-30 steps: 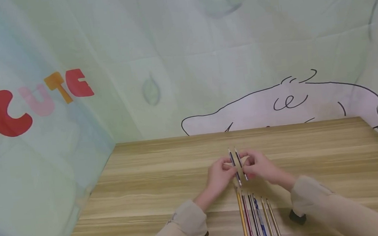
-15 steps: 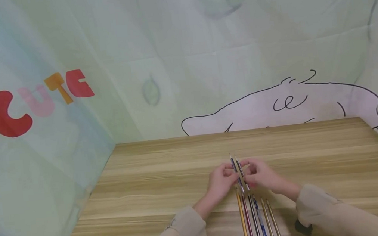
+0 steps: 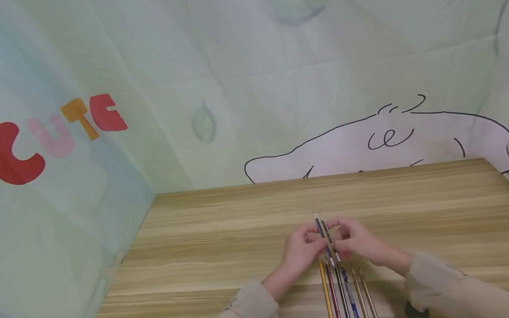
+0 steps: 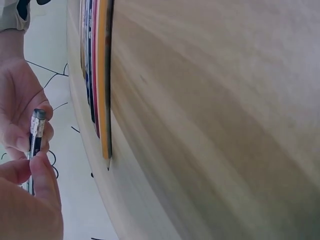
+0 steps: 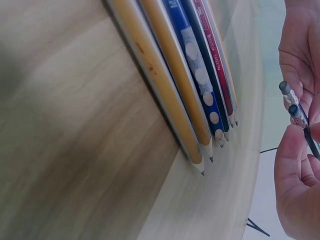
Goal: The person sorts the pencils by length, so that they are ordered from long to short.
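Note:
In the head view, my left hand (image 3: pixel 302 249) pinches a dark blue pencil (image 3: pixel 320 228) between thumb and fingers. My right hand (image 3: pixel 358 241) pinches a second dark pencil (image 3: pixel 327 231) close beside it. Both pencils slant, points away from me, held above the table. Their eraser ends overlap the tips of a row of pencils lying below. The right wrist view shows the two erasers, one silver-collared eraser end (image 5: pixel 285 88) just above the other (image 5: pixel 295 112). In the left wrist view one eraser end (image 4: pixel 38 120) shows plainly; the other pencil is mostly hidden.
Side by side on the wooden table (image 3: pixel 198 244) lie a yellow pencil (image 3: pixel 326 294), a red one (image 3: pixel 333 296), a dark one (image 3: pixel 344 300), a blue patterned one (image 3: pixel 351 299) and two gold ones (image 5: pixel 160 75). A printed cloth (image 3: pixel 164 111) hangs behind and at left.
Both hands have come nearer to me and slightly right, carrying their pencils. The two held pencils are closer together, and their eraser ends now reach over the row's tips.

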Tool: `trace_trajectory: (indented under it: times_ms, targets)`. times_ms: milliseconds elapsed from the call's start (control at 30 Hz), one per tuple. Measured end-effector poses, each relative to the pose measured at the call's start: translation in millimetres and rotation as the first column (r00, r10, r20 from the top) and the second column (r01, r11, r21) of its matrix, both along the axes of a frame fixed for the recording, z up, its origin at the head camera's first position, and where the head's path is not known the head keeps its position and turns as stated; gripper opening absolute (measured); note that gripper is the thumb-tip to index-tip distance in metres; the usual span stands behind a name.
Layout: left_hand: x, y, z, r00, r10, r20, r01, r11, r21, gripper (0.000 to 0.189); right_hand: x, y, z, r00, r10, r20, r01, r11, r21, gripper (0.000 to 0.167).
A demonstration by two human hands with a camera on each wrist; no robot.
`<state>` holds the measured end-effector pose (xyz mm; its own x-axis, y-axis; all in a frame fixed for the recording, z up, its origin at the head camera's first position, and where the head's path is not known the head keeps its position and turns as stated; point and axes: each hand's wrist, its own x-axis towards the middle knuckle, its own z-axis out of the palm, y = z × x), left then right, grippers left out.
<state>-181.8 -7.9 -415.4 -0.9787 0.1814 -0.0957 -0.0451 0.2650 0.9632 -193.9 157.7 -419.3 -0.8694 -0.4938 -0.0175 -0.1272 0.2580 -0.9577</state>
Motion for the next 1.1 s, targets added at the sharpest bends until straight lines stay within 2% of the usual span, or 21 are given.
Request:
trace_trajectory:
  times_ms: [333,800,1100]
  targets:
    - [12.3,7.8,-0.4,0.998,-0.034,0.044,0.031,0.998,0.055,0.026,11.9,13.7,-0.1,1.0,-0.021,0.02,0.021,1.0,0.002,0.046]
    - [33.8,31.4,-0.9,0.992,-0.08,0.102,0.075,0.996,0.055,0.023,35.7,39.7,-0.7,0.999,-0.014,0.043,0.015,0.999,-0.029,0.048]
    - [47.6,47.0,-7.0,0.984,-0.091,0.155,0.087,0.996,0.032,0.022,53.7,59.5,-12.1,0.996,0.009,0.086,-0.006,0.999,-0.039,0.049]
